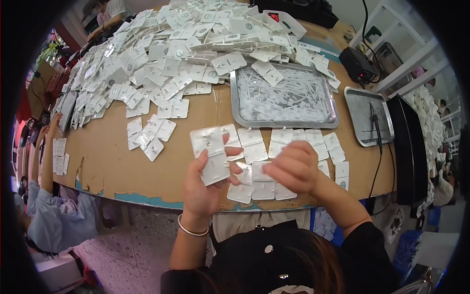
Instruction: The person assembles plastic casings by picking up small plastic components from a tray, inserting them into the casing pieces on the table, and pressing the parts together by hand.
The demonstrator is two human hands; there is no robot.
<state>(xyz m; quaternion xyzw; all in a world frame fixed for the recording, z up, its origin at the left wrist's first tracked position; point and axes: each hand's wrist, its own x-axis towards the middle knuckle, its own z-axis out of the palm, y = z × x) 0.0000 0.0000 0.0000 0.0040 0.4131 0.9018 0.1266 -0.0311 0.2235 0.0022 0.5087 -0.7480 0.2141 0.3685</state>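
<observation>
My left hand [201, 188] grips a white two-part plastic panel [209, 154], tilted up above the cardboard-covered table. Thin metal strips show on the panel's upper half. To its right, my right hand [294, 168] hovers over the rows of panels with its fingers curled together. Whatever it may hold is hidden and slightly blurred. Similar white panels [253, 145] lie in rows under and beyond both hands. A metal tray [236, 105] heaped with thin white plastic pieces [284, 95] sits just behind those rows.
A large heap of white panels [161, 54] covers the back left. At right, a smaller tray [360, 134] holds a soldering iron [375, 120] with a cord, near a black box [359, 66]. Another person's hand [53, 125] is at the far left.
</observation>
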